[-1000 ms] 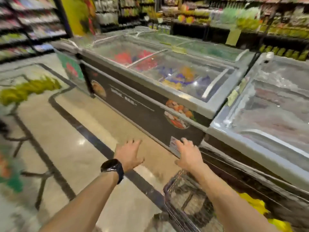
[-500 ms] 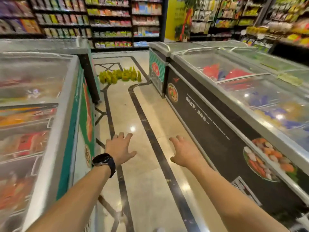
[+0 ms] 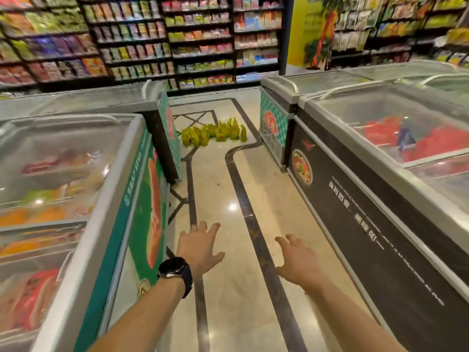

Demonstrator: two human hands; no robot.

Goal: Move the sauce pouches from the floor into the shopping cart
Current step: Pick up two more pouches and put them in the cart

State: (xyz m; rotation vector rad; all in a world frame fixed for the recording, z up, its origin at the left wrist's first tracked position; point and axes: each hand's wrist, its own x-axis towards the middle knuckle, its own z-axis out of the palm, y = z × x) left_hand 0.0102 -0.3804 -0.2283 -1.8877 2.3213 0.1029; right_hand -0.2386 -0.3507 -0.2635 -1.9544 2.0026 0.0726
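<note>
On the left I see a glass-topped chest freezer (image 3: 76,174) with a green side panel running along the aisle. Just beside it, my left hand (image 3: 199,247) reaches forward, palm down, above the floor (image 3: 228,288). Its fingers (image 3: 214,228) are straight and spread apart, holding nothing and touching nothing. A black watch (image 3: 173,268) sits on that wrist.

Farther down the aisle, between the freezer ends, the yellow-green sauce pouches (image 3: 214,132) stand clustered on the floor, well apart from both hands. Stocked shelves (image 3: 152,41) line the wall behind them.

To the right, my right hand (image 3: 295,260) is also held out palm down. Its fingers (image 3: 281,241) are apart and slightly bent, empty and in contact with nothing. A black-sided freezer (image 3: 380,148) with glass lids runs along the right edge.

Compared with half a second ago, both hands keep the same empty, open pose, and the pouches sit nearer the centre of view and look larger. The cart seen at lower right a second ago has left the view.
</note>
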